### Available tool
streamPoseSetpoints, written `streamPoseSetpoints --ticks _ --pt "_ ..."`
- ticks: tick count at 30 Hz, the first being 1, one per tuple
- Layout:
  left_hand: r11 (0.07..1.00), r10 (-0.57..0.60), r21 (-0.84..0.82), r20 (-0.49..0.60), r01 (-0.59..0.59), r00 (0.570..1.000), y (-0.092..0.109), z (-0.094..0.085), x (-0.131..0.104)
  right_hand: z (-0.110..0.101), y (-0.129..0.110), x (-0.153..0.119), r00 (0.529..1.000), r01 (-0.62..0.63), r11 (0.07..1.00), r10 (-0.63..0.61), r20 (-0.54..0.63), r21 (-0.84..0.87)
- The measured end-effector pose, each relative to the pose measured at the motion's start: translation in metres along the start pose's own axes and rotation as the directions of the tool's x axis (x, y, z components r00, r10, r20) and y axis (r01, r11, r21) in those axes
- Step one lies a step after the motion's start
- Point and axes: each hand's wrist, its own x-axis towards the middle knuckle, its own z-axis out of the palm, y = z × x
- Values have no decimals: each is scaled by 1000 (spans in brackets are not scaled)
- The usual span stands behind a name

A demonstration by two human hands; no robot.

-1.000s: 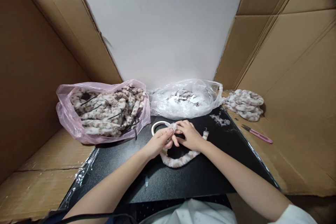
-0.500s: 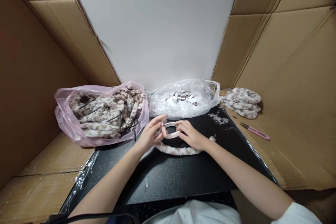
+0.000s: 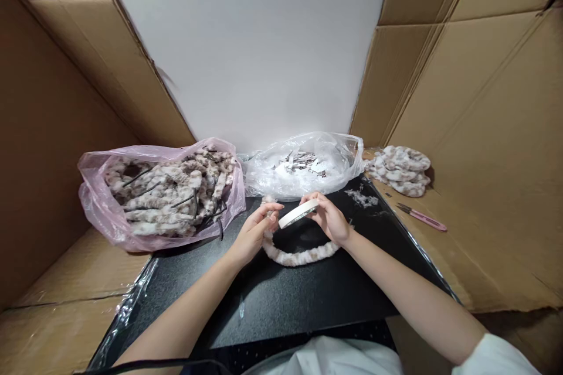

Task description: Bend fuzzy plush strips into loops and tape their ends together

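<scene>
My right hand grips a roll of white tape, tilted above the black table. Just left of the roll, my left hand has its fingers closed on one end of a fluffy white-and-brown strip. The strip curves across the table below both hands, and its right part passes by my right wrist.
A pink bag of fluffy strips with dark cords stands at the left. Behind my hands lies a clear bag of small flat pieces. Fluffy strips, pink-handled snips and lint are at the right.
My right hand has lifted and tilted the tape roll, so its outer edge now shows. The fingers of my left hand have drawn together beside it. The view has shifted slightly.
</scene>
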Motion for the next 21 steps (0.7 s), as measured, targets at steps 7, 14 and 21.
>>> streamPoseSetpoints --ticks 7,14,21 --pt "997 -19 80 -31 22 999 -7 -3 2 -2 2 4 979 -147 930 186 -87 336" --pt "949 128 290 5 -124 992 -9 -8 1 1 -2 4 922 -354 792 384 45 497" --pt "860 135 463 200 -215 970 -2 1 -6 10 11 -2 794 -589 619 562 230 519"
